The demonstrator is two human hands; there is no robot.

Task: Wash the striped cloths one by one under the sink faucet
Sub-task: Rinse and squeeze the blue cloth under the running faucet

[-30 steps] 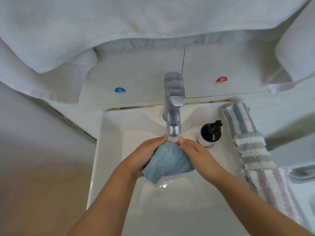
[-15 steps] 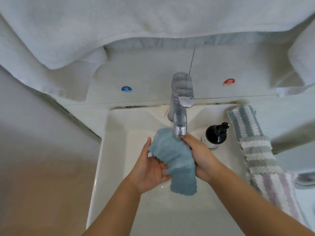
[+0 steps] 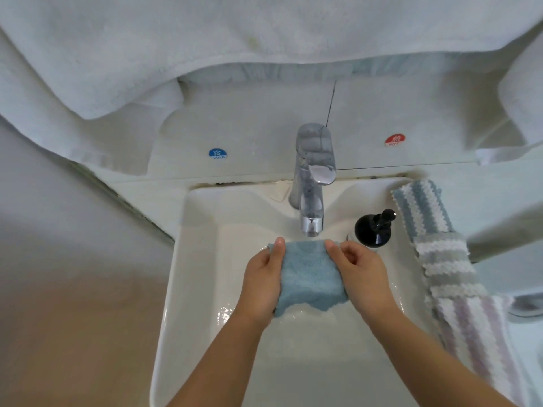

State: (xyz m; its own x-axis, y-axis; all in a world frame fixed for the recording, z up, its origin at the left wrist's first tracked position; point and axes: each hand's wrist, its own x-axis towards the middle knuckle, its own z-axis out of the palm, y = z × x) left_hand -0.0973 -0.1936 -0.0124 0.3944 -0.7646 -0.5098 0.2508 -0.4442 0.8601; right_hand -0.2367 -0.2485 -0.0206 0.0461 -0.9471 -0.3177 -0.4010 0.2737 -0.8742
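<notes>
- The blue cloth (image 3: 308,277) is stretched between both hands over the middle of the sink (image 3: 188,277), right below the faucet (image 3: 312,183) spout. Its lower edge hangs just above the wet basin floor.
- Left hand (image 3: 263,277) has its fingers curled round the cloth's left edge, thumb on top. Right hand (image 3: 360,270) does the same on the right edge, so both are gripping it.
- I can't really make out a water stream from the spout, though the basin bottom looks wet.
- Handling-wise it's a soft, fluffy microfibre-type thing, totally floppy, so it sags wherever it isn't held. Soaked, I'd guess it gets noticeably heavier and a bit slick, but there's nothing to break.
- Best hold is probably what's happening now: pinch the 2 upper corners or side edges so the flat middle faces the spout, then bunch and squeeze.
- 3 more striped cloths (image 3: 446,259) lie in a row along the sink's right edge: blue-white at the back, grey-white in the middle, lilac-white nearest.
- A black pump bottle (image 3: 373,229) sits at the back right of the basin rim, just beside the right hand, so it's easy to knock.
- White towels (image 3: 205,45) hang above.
</notes>
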